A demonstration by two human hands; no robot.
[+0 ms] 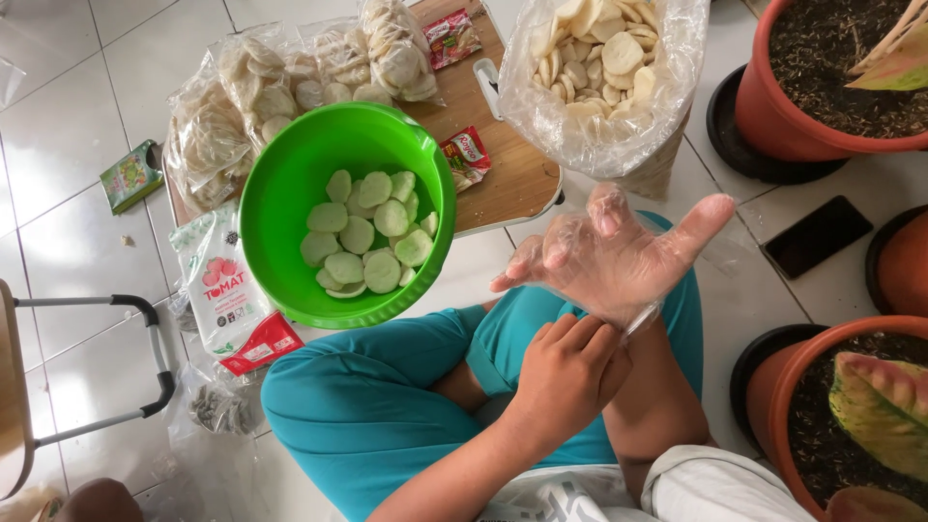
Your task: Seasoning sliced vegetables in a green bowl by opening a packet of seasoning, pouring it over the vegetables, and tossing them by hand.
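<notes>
Both hands meet over my lap: my left hand (565, 372) has a narrow grip pinching the glove (594, 256) cuff. My right hand (619, 253) is spread wide inside it, beside the green bowl (290, 184).

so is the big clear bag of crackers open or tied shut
Open: the big clear bag has its mouth spread wide, pale round crackers exposed at the top, with no knot visible.

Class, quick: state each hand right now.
Left hand: closed, pinching the cuff of the clear plastic glove.
Right hand: open, fingers spread inside that glove.
</notes>
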